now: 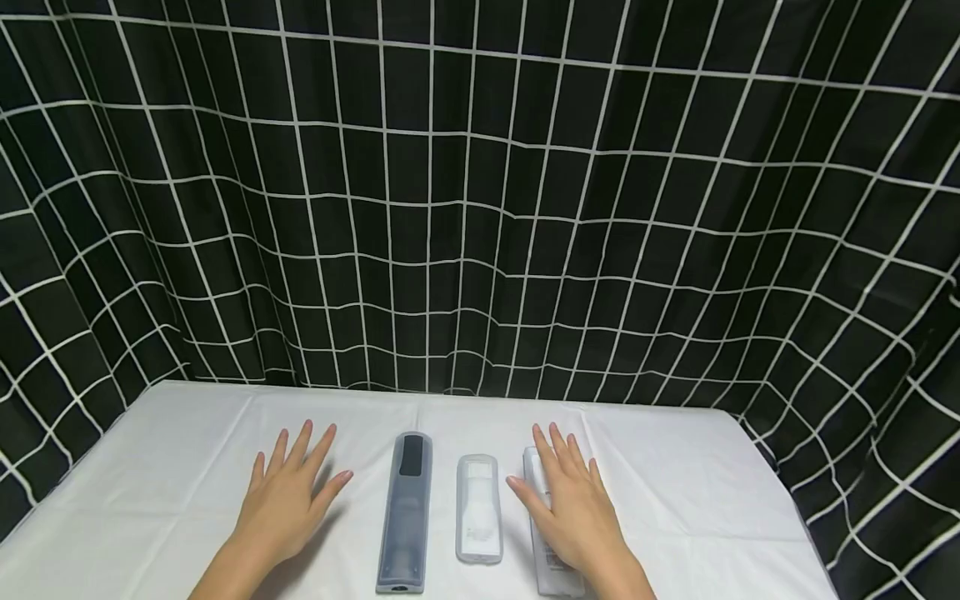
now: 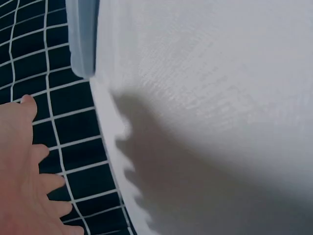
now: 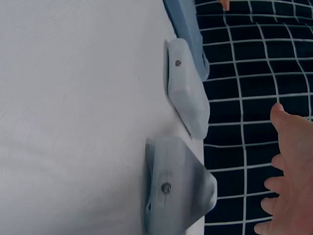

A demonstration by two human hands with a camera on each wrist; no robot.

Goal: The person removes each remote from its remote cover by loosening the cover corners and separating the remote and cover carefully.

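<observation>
Three slim remote controls in translucent covers lie side by side on a white cloth. The long grey-blue one (image 1: 406,517) has a dark panel at its far end. In the middle is a shorter white one (image 1: 478,510). My right hand (image 1: 573,508), fingers spread, hovers over the third, a white one (image 1: 556,575), and partly hides it; the right wrist view shows a gap between hand and remote. My left hand (image 1: 283,504) has its fingers spread above the cloth, left of the long remote, holding nothing. Its shadow falls on the cloth in the left wrist view.
The white cloth (image 1: 697,492) covers the table and shows faint fold lines. A black curtain with a white grid (image 1: 450,208) hangs behind the far edge and along both sides.
</observation>
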